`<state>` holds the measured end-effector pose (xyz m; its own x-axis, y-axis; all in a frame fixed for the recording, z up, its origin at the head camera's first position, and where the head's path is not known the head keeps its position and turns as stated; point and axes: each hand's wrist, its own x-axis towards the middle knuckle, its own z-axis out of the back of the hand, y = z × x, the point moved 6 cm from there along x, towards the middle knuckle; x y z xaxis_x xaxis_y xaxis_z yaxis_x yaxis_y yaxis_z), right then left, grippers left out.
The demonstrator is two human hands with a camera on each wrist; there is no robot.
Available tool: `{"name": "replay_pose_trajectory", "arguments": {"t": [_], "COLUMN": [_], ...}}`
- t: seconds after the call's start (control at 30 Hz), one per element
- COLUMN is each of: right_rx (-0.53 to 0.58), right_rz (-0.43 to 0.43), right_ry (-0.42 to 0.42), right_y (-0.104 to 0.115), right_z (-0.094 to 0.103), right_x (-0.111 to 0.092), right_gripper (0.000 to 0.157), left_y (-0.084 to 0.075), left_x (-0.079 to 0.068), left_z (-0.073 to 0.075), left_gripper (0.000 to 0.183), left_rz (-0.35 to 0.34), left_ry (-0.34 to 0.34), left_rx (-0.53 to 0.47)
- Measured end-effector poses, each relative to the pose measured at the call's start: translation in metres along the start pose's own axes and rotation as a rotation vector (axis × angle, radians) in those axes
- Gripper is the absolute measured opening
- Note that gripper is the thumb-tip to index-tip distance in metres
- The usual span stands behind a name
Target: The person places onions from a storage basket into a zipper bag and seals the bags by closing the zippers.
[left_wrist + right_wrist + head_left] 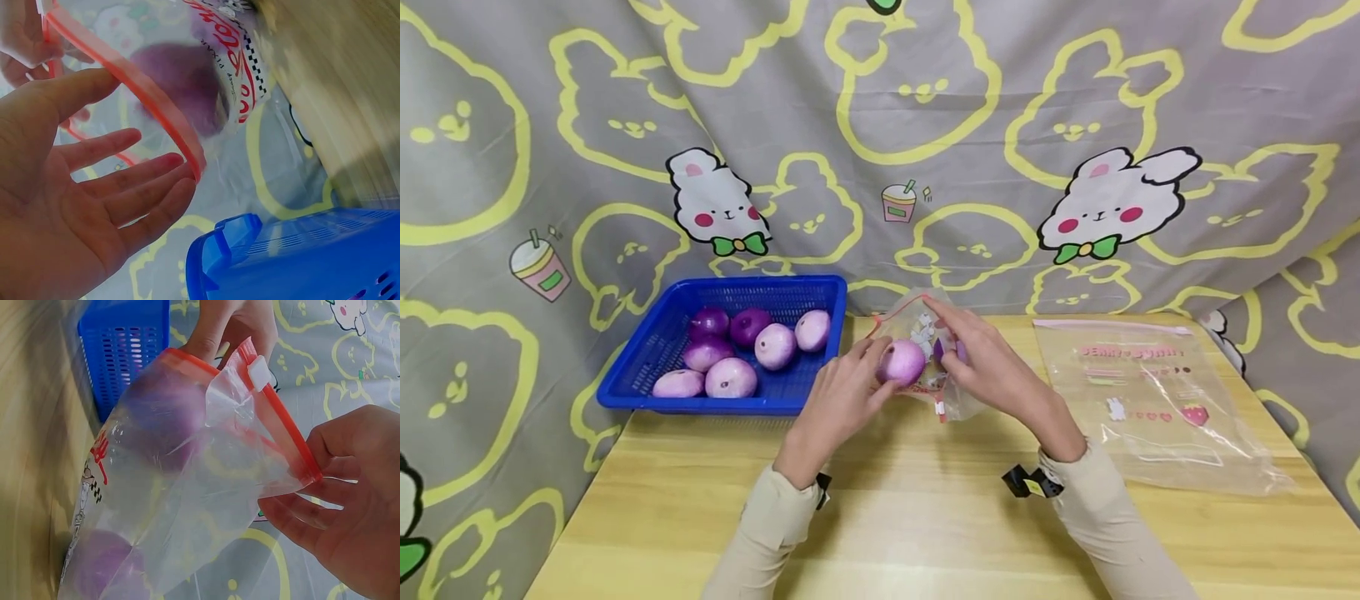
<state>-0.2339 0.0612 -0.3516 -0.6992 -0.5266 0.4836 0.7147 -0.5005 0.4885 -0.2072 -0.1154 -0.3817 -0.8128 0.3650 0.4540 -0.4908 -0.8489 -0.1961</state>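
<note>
A clear zip bag [955, 406] with a red zip edge and white slider [259, 373] stands on the table, its mouth toward the left hand. My right hand [1003, 367] pinches the red edge between thumb and fingers [337, 437]. Just inside the mouth is a purple onion [902, 364], seen through the plastic in the left wrist view. A second onion [106, 565] lies deeper in the bag. My left hand [842, 392] is at the mouth with its palm bare; its extended fingers [150, 206] touch the red edge.
Left of the bag stands a blue basket [700, 406] with several onions [731, 378]. Another clear zip bag [1150, 433], with a pink zip, lies flat on the right of the wooden table [895, 517]. A patterned cloth [880, 108] hangs behind.
</note>
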Motion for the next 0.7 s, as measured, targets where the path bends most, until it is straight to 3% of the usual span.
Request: {"name": "replay_pose_trajectory", "arguments": {"t": [0.3,0.53,0.7], "right_rx": [0.016,0.016,0.026], "right_rz": [-0.012,-0.027,-0.042], "right_ry": [0.003,0.005,0.009], "right_y": [-0.002,-0.002,-0.003], "right_z": [0.003,0.006,0.006], "right_x": [0.002,0.001,0.0], "right_gripper": [0.073,0.075,0.076], "left_y": [0.0,-0.009,-0.016], "left_x": [0.003,0.003,0.002], "left_z": [0.0,0.004,0.007], "left_gripper": [0.057,0.048,0.04], "left_rz": [-0.006,-0.09,-0.142], "left_ry": [0.034,-0.005,0.013], "left_rx": [0.042,0.006,-0.015]}}
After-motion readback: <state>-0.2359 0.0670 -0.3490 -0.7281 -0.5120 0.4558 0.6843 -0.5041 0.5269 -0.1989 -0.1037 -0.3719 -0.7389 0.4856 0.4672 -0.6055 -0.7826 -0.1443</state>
